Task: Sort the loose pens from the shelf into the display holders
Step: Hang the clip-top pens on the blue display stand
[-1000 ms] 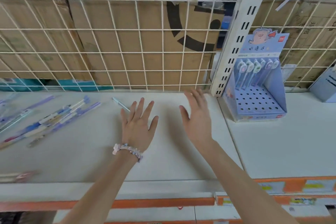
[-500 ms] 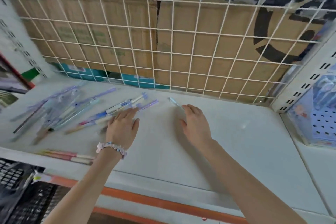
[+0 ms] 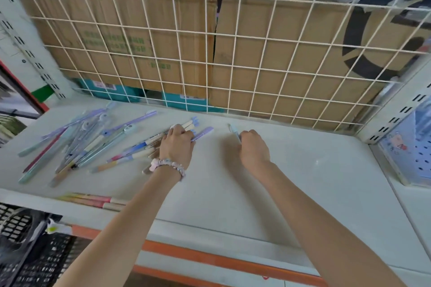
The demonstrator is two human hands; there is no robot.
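Left hand [image 3: 176,145]: fingers curled over a few pens [image 3: 149,144], near the grid's [image 3: 210,53] foot.
Right hand [image 3: 253,147]: apparently pinching one light-blue pen [image 3: 234,131], right of them.

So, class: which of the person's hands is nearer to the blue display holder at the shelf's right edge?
Right. The right hand is mid-shelf, its fingers curled on a light blue pen, left of the display holder. The left hand is farther left, on the loose pens.

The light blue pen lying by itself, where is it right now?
In the head view, the light blue pen lies right of the pen pile, near the wire grid, pinched by the right hand.
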